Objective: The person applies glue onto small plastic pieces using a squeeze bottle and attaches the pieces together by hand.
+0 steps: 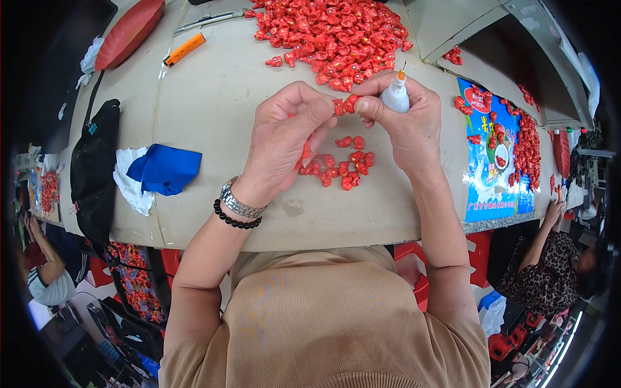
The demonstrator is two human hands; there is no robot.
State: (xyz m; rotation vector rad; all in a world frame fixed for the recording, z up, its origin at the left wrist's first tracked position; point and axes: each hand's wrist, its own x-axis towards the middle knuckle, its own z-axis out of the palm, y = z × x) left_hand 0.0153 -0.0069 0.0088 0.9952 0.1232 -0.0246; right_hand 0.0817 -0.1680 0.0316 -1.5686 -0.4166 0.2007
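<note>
Over the middle of the table, my left hand (289, 123) pinches a small red plastic piece (339, 107) between thumb and forefinger. More red bits show under its curled fingers. Close against that piece, my right hand (411, 116) grips a second small red piece (351, 103) at its fingertips. The same hand also holds a white squeeze bottle (395, 97) with an orange tip and a thin needle pointing up. Whether the two pieces are joined, I cannot tell. Below the hands lies a loose group of similar red pieces (349, 169).
A big heap of red pieces (330, 39) fills the far table. An orange box-shaped item (185, 50), blue cloth (167, 169), black bag (95, 168) and red dish (130, 32) lie left. At right, more pieces cover a blue printed sheet (475, 187) beside a metal frame (537, 64). Other people work at both sides.
</note>
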